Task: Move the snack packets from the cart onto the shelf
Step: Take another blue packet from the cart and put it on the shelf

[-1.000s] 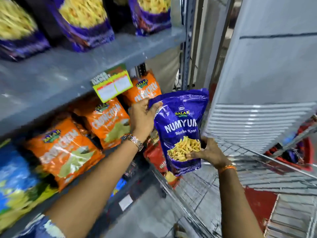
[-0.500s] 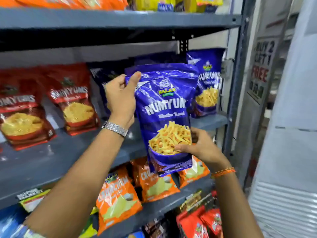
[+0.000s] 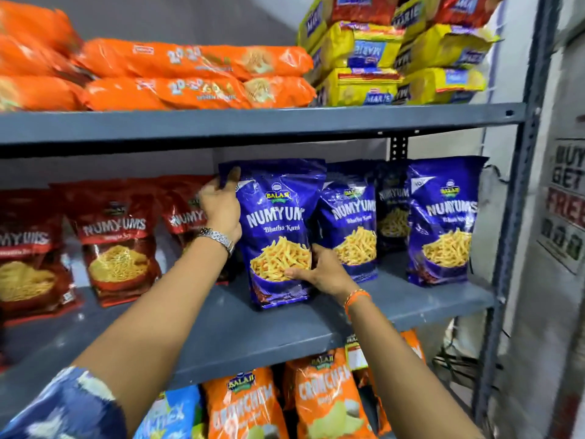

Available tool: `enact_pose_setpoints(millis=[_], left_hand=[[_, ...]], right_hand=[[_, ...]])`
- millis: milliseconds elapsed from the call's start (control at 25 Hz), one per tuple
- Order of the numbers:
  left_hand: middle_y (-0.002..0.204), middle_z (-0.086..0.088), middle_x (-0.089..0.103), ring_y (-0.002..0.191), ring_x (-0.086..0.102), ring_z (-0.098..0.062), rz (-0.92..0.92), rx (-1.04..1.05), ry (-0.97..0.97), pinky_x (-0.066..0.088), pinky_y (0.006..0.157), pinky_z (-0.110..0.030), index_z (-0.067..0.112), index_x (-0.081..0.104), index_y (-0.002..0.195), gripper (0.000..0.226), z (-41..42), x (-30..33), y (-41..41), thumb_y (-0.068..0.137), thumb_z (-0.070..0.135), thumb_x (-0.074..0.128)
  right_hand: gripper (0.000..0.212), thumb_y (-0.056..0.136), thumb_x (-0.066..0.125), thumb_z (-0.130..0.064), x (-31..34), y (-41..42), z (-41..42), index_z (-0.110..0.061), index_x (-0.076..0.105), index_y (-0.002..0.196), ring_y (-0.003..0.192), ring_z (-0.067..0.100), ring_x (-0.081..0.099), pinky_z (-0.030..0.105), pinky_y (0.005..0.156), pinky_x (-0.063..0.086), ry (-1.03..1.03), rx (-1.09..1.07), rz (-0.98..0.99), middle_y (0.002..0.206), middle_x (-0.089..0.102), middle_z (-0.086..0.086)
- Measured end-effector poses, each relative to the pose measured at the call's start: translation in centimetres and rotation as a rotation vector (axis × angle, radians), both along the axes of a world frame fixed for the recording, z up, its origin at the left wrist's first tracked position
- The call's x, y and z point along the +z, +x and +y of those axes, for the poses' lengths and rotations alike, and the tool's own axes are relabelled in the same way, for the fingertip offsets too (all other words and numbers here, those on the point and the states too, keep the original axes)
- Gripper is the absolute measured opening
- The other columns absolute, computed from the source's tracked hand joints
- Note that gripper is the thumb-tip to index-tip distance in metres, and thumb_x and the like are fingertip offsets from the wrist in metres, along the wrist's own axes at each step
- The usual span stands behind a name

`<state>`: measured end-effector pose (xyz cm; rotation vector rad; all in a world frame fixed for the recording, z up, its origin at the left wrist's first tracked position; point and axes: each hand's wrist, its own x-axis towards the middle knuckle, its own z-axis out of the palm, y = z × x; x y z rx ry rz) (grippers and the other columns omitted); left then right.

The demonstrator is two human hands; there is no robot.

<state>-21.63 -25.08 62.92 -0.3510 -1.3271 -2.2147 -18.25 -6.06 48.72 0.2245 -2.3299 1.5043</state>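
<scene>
Hands steady a glossy purple snack packet (image 3: 278,232) standing upright on the grey metal shelf (image 3: 240,331), left of three matching purple packets (image 3: 443,223) already lined up. Left hand (image 3: 220,207) curls its fingers around the packet's top left corner, thumb on the front. Right hand (image 3: 319,270) presses its fingers against the lower right edge, thumb across the front. Dark red packets (image 3: 117,239) stand further left. This packet looks nearly placed, awaiting release. Cart is out of sight, so the remaining stock cannot be judged.
</scene>
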Motion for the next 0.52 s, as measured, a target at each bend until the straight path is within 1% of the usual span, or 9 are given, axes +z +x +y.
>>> enact_pose_setpoints(millis=[40, 80, 120, 160, 200, 240, 320, 400, 520], left_hand=[[0.08, 0.001, 0.06, 0.074, 0.053, -0.009, -0.034, 0.013, 0.028, 0.048, 0.08, -0.031, 0.017, 0.059, 0.082, 0.019, -0.1, -0.1, -0.4, 0.089, 0.021, 0.076], [0.086, -0.001, 0.065, 0.083, 0.06, -0.014, -0.065, 0.01, 0.059, 0.051, 0.088, -0.033, 0.013, 0.061, 0.088, 0.021, -0.2, -0.2, -1.2, 0.087, 0.025, 0.079], [0.095, -0.006, 0.071, 0.094, 0.067, -0.021, -0.087, -0.003, 0.078, 0.053, 0.098, -0.038, 0.008, 0.064, 0.096, 0.032, -0.3, -0.3, -2.0, 0.082, 0.031, 0.082], [0.107, -0.013, 0.074, 0.106, 0.07, -0.028, -0.099, -0.007, 0.075, 0.053, 0.106, -0.045, 0.002, 0.067, 0.106, 0.05, -0.4, -0.4, -2.5, 0.076, 0.038, 0.085], [0.117, -0.017, 0.073, 0.112, 0.069, -0.032, -0.118, -0.011, 0.059, 0.051, 0.108, -0.051, -0.001, 0.067, 0.114, 0.064, -0.4, -0.6, -3.0, 0.071, 0.042, 0.086], [0.121, -0.018, 0.072, 0.112, 0.069, -0.031, -0.117, -0.024, 0.051, 0.051, 0.108, -0.054, -0.001, 0.066, 0.117, 0.065, -0.3, -0.8, -3.3, 0.072, 0.041, 0.086], [0.122, -0.017, 0.071, 0.104, 0.068, -0.025, -0.129, -0.03, 0.021, 0.051, 0.108, -0.054, 0.002, 0.066, 0.115, 0.046, -0.1, -1.1, -3.7, 0.082, 0.03, 0.082], [0.12, -0.018, 0.072, 0.104, 0.068, -0.026, -0.153, -0.032, 0.002, 0.052, 0.106, -0.054, 0.0, 0.066, 0.115, 0.046, -0.3, -1.1, -4.1, 0.083, 0.028, 0.082], [0.103, -0.012, 0.074, 0.102, 0.072, -0.03, -0.17, -0.067, 0.001, 0.055, 0.101, -0.057, 0.012, 0.07, 0.091, 0.035, -0.9, -1.3, -5.1, 0.072, 0.035, 0.088]], right_hand=[[0.07, 0.056, 0.094, -0.047, 0.1, -0.7, 0.0, -0.013, 0.066, 0.111, 0.1, 0.015, 0.075, 0.044, 0.096, 0.058, 0.0, 0.005, -0.018, 0.105, 0.079, -0.001], [0.072, 0.056, 0.094, -0.048, 0.2, -1.2, 0.0, -0.014, 0.065, 0.113, 0.101, 0.014, 0.075, 0.044, 0.097, 0.058, 0.006, 0.017, -0.03, 0.107, 0.079, -0.001], [0.074, 0.055, 0.093, -0.05, 0.1, -1.8, 0.2, -0.014, 0.065, 0.114, 0.102, 0.013, 0.074, 0.044, 0.098, 0.057, 0.024, 0.039, -0.045, 0.108, 0.079, -0.001], [0.077, 0.054, 0.093, -0.054, -0.1, -2.4, 0.3, -0.015, 0.065, 0.114, 0.103, 0.012, 0.074, 0.044, 0.099, 0.057, 0.033, 0.058, -0.052, 0.109, 0.079, -0.002], [0.08, 0.053, 0.092, -0.057, -0.2, -2.8, 0.4, -0.016, 0.064, 0.115, 0.104, 0.012, 0.074, 0.044, 0.099, 0.057, 0.028, 0.063, -0.065, 0.11, 0.079, -0.002], [0.08, 0.054, 0.092, -0.057, -0.4, -3.0, 0.4, -0.015, 0.064, 0.116, 0.105, 0.012, 0.074, 0.044, 0.1, 0.056, 0.024, 0.064, -0.07, 0.112, 0.078, -0.002], [0.071, 0.064, 0.092, -0.044, -0.9, -3.1, 0.4, -0.012, 0.063, 0.12, 0.108, 0.013, 0.073, 0.044, 0.102, 0.055, 0.02, 0.069, -0.07, 0.115, 0.077, 0.0], [0.066, 0.071, 0.09, -0.032, -1.1, -3.4, 0.4, -0.009, 0.06, 0.125, 0.111, 0.014, 0.071, 0.042, 0.105, 0.054, -0.023, 0.088, -0.081, 0.119, 0.076, 0.002], [0.072, 0.068, 0.091, -0.034, -1.2, -3.3, 0.2, -0.009, 0.059, 0.128, 0.113, 0.014, 0.071, 0.042, 0.106, 0.053, -0.071, 0.125, -0.094, 0.121, 0.075, 0.002]])
